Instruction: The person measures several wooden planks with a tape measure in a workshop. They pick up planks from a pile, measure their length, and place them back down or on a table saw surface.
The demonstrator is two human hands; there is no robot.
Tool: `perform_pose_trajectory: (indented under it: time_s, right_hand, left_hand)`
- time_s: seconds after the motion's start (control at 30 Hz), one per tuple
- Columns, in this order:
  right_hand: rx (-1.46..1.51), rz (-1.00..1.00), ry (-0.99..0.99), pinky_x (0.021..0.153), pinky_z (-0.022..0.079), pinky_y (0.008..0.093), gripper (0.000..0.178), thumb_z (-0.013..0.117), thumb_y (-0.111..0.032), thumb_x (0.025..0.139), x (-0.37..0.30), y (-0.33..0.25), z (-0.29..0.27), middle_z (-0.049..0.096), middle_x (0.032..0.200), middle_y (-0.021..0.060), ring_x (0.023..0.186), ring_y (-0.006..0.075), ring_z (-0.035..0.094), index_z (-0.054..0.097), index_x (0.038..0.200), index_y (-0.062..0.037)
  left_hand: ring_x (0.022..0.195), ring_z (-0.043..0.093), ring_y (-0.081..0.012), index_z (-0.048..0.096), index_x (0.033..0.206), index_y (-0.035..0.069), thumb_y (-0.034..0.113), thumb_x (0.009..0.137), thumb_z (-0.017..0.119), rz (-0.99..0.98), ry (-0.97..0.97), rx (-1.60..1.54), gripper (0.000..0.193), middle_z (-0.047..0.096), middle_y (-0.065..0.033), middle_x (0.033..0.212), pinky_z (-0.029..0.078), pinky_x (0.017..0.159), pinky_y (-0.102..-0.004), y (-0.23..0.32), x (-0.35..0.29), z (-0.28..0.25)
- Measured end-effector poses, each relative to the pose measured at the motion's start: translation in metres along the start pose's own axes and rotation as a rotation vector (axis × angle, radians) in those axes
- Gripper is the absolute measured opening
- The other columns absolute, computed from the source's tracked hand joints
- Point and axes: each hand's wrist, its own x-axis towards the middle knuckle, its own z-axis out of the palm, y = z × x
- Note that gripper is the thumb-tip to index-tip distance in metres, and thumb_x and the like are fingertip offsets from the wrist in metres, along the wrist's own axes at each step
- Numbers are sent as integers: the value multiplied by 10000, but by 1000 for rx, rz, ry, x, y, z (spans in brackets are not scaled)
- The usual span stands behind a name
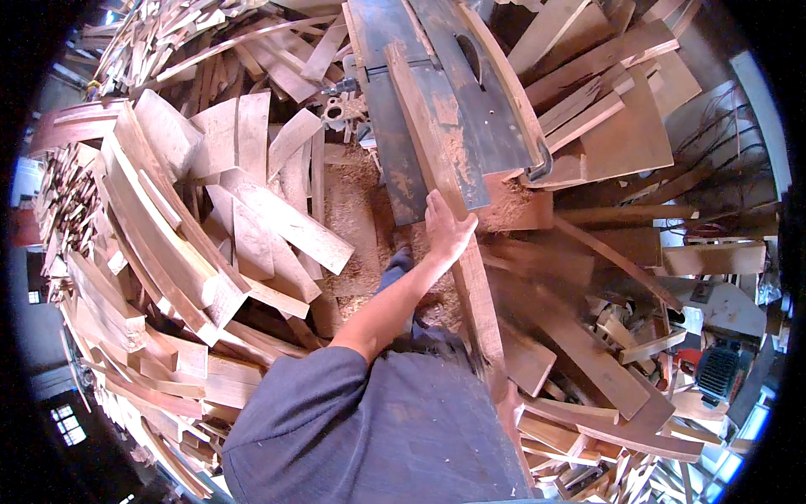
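The long wooden plank (480, 302) runs straight out in front of the person, leaning a bit to the left as it goes away. Its far part lies flat on the dark metal counter (393, 122) of a machine, and its near part sticks out past the counter's edge, back toward the body. The left hand (447, 235) is about halfway along the plank, just by that near edge. Its grip is closed on the wood, with fingers on the left side and the thumb over on the right. So the plank goes both ways from this grip: ahead and behind. The right hand (510, 412) is down by the near end, close to the shirt (420, 428). Most of it is hidden, so I cannot tell if its grip holds the plank. The left hand is nearer to the counter. Sawdust (451, 126) lies right beside the plank there.
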Motion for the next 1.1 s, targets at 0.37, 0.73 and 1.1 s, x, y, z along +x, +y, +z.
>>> perform_pose_trajectory:
  time_s: [0.37, 0.73, 1.1]
  right_hand:
    - [-112, -34, 11, 754, 579, 492, 597, 802, -268, 702, 54, -72, 4, 724, 925, 231, 862, 430, 713, 591, 1216, -48]
    - [-109, -153, 88, 697, 572, 550, 681, 796, -306, 723, 109, -115, 35, 697, 857, 278, 757, 471, 695, 539, 1279, -6]
    - [-144, -244, 155, 721, 584, 539, 672, 751, -241, 717, 160, -179, 32, 685, 1005, 291, 814, 459, 699, 523, 1314, -34]
  left_hand:
    - [1421, 366, -495, 203, 1520, -152, 343, 776, 798, -41, -45, 44, 1074, 336, -378, 1528, 313, 1193, -484, -6, 88, 3]
    - [1427, 401, -461, 177, 1532, -164, 364, 779, 836, 74, -17, 35, 1131, 358, -377, 1533, 322, 1204, -436, -28, 182, 4]
    - [1417, 417, -466, 148, 1532, -175, 356, 747, 814, 77, -28, -53, 1158, 390, -384, 1510, 342, 1186, -435, -30, 265, 1]
